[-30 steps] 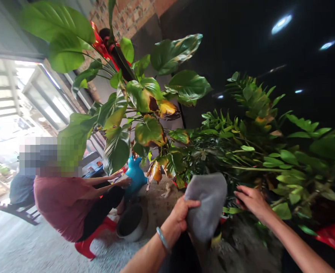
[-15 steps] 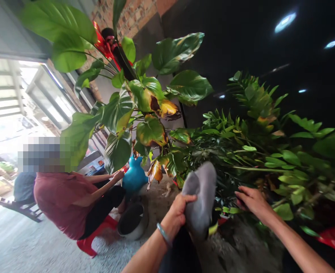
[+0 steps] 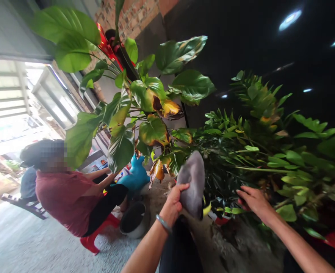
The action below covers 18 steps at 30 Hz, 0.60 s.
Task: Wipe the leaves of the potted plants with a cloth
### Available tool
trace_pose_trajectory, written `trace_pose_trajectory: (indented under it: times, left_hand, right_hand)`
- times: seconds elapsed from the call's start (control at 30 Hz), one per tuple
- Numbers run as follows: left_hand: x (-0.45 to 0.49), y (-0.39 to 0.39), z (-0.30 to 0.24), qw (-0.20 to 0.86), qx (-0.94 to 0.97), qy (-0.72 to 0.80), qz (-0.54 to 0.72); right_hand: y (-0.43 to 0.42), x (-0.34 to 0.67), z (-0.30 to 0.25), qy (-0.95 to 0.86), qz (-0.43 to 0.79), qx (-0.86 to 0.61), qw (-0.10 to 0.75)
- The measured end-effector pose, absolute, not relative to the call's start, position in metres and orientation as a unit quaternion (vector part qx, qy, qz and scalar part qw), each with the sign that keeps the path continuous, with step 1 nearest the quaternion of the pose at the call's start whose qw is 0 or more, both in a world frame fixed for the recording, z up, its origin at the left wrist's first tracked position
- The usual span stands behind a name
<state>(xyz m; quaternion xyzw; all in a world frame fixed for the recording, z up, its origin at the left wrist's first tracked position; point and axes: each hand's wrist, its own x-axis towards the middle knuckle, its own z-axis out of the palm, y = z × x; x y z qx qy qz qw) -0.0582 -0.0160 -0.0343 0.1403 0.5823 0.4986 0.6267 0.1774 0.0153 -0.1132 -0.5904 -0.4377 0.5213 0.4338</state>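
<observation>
Left hand (image 3: pixel 174 201) has a grey piece (image 3: pixel 192 184) gripped by its near edge, thumb on the face, so the thing sticks up just past those fingers, with a bangle (image 3: pixel 164 223) on the wrist behind. Right hand (image 3: pixel 252 203) is well apart by the leaves (image 3: pixel 288 176), fingers loosely bent, and honestly I can't tell if it's gripping anything. Left of the left hand there's a bucket (image 3: pixel 140 232), then someone in a red shirt (image 3: pixel 63 201) on a stool (image 3: pixel 92 242).
</observation>
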Motion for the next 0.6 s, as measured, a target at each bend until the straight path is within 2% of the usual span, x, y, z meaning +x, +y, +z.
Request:
trace_pose_trajectory:
  times: [0.07,0.13,0.37,0.43,0.6]
  left_hand:
    - [-0.062,-0.032,-0.050,0.654,0.121,0.600,0.445]
    - [-0.070,-0.040,-0.049,0.660,0.120,0.587,0.453]
    - [-0.078,-0.003,0.016,0.519,0.169,0.499,0.673]
    - [-0.070,-0.003,0.006,0.527,0.157,0.531,0.645]
    - [-0.057,-0.038,-0.053,0.639,0.108,0.613,0.452]
  right_hand:
    - [0.014,0.180,-0.109,-0.430,0.513,-0.604,0.432]
    - [0.013,0.183,-0.107,-0.423,0.514,-0.609,0.432]
    - [0.014,0.178,-0.116,-0.415,0.542,-0.571,0.455]
    - [0.015,0.175,-0.117,-0.416,0.537,-0.569,0.463]
    - [0.013,0.179,-0.110,-0.424,0.518,-0.593,0.446]
